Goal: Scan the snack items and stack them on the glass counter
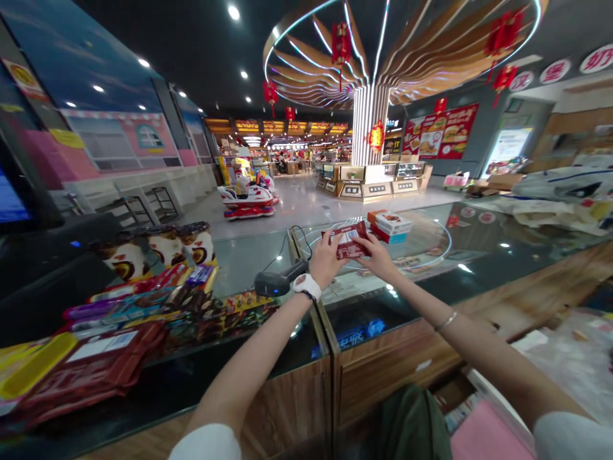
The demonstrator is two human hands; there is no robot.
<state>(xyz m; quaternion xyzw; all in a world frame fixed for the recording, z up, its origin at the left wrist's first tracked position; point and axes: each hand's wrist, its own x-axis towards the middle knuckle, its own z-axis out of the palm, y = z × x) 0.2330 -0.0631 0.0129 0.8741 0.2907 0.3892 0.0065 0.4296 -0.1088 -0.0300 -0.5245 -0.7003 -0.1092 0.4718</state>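
Observation:
Both my hands hold a dark red snack packet (pixel 352 241) above the glass counter, with a pale printed panel facing me. My left hand (pixel 327 260), below which I wear a white watch, grips its left end. Around its right end close the fingers of my right hand (pixel 378 257); a thin bracelet circles that forearm. Just left of my left wrist a black barcode scanner (pixel 275 283) lies on the counter, its cable running back. Beyond the packet sits a small stack of boxes (pixel 390 225), orange, white and blue.
Rows of wrapped snacks (pixel 167 294) cover the counter's left side, with larger red packets (pixel 96 364) at the front. Several patterned cups (pixel 163 246) stand behind them. A monitor (pixel 23 191) rises at far left. An open drawer (pixel 493 421) is below my right arm.

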